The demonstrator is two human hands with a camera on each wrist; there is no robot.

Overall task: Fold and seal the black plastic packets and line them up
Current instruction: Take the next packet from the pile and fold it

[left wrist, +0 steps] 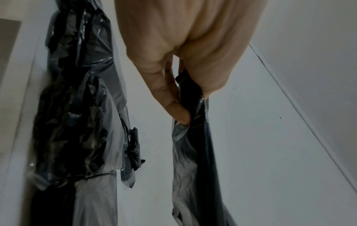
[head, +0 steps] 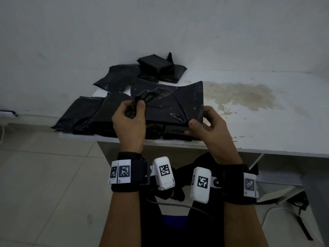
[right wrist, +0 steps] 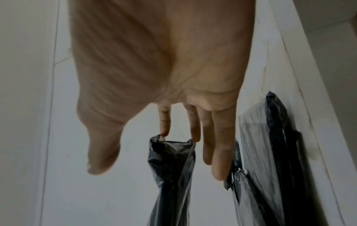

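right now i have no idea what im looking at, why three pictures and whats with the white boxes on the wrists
There is no robot here: a person works with two bare hands. The white boxes strapped to the wrists are small cameras. The wide picture comes from a camera on the head, looking down; the other two look along each hand from the wrist.

A white table stands against a wall, with a brownish stain on it. Black plastic packets lie in a loose pile at its left end.

The left hand pinches one end of a black packet lifted over the table; the right hand holds its other end, thumb on top.
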